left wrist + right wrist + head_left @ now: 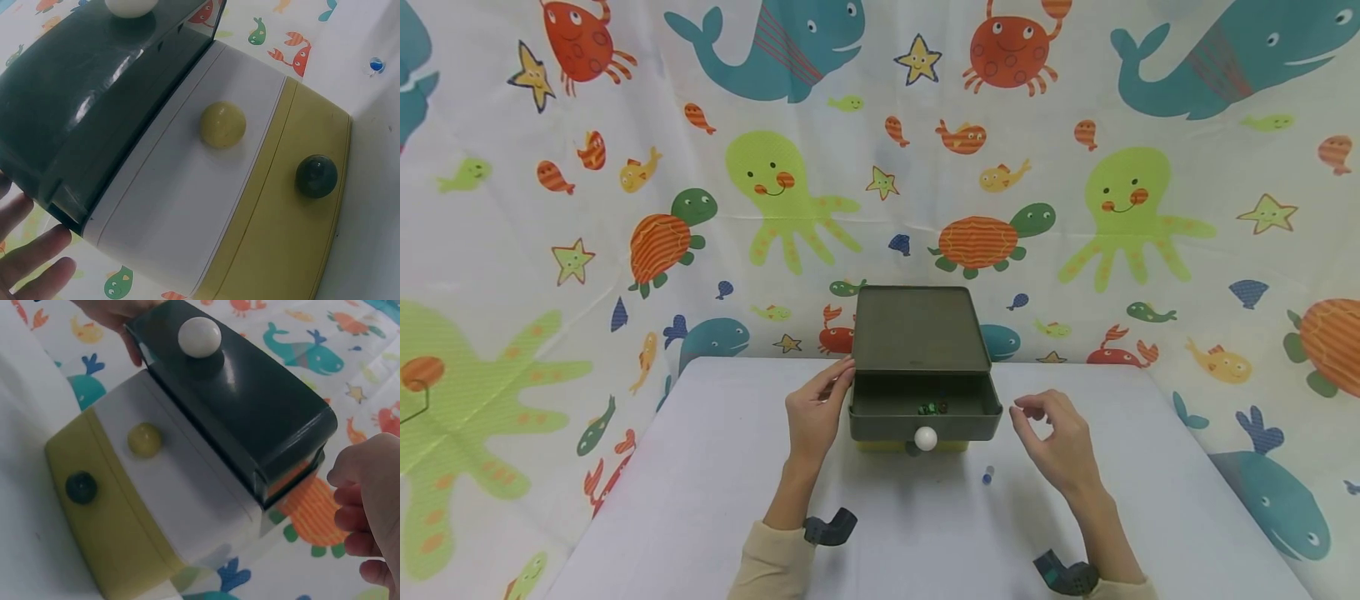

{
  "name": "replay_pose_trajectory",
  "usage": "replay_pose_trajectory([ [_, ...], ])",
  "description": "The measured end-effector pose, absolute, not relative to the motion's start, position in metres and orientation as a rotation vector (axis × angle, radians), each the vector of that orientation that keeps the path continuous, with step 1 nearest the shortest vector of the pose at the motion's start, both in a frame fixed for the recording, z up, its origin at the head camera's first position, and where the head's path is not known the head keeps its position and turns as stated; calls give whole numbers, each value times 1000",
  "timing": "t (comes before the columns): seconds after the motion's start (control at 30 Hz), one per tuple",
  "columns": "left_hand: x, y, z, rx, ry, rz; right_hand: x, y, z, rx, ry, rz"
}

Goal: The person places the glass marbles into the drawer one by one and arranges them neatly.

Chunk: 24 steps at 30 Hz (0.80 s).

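No legible writing on the drawer box [917, 333]. The box sits mid-table, at the far edge; top dark green drawer [925, 412] pulled out, white knob [926, 437] forward, small marbles [931, 408] inside. Left hand [815, 414] — fingers straight, fingertips touching the box's left side. Right hand [1056, 442] hovers just right of the drawer, fingers loosely curled, holding nothing. Blue marble [988, 476] lies on the white table [700, 500] between the hands — open room in front.
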<state>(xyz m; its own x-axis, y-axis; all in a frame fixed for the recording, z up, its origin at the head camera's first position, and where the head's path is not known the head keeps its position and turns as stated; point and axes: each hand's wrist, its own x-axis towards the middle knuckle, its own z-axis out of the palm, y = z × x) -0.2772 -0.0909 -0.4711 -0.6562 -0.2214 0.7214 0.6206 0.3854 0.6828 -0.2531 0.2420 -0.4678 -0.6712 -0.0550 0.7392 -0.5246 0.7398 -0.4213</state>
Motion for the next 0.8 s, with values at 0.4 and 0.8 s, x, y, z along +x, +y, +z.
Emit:
replay_pose_trajectory([
  [0.4,-276,-90,-472,-354,-1852,-1360,-255,246,-486,438,-2241,798],
  [0.8,-276,-88,-471,-356,-1830,-1365,-259,251,-509,458,-2293,807],
])
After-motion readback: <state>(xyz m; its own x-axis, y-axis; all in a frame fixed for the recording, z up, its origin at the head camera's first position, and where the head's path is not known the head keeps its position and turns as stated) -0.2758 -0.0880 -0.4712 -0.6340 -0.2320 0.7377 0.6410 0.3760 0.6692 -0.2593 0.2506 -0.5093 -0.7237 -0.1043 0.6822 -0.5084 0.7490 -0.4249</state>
